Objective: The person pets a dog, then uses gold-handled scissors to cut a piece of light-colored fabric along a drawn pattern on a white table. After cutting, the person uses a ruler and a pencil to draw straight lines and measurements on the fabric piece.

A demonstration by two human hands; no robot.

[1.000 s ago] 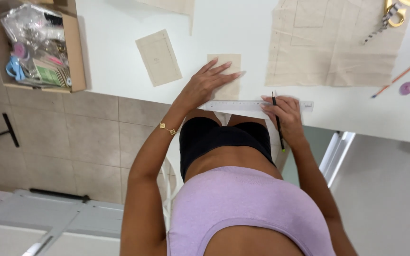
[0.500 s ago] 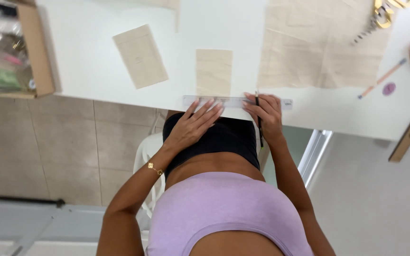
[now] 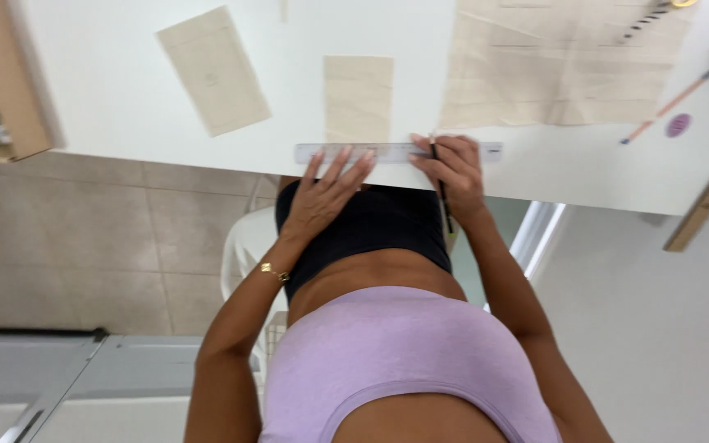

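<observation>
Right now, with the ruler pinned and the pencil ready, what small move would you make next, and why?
Probably draw the pencil along the ruler edge. The left hand lies flat on the ruler, which sits across the near end of the small fabric piece, and the right hand has the pencil tip at the ruler.

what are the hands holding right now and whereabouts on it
Right hand holds a dark pencil around its middle; left hand only presses flat on the clear ruler.

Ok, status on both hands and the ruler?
Left hand flat on clear ruler. Right hand grips pencil at ruler edge. Small fabric piece just beyond.
</observation>
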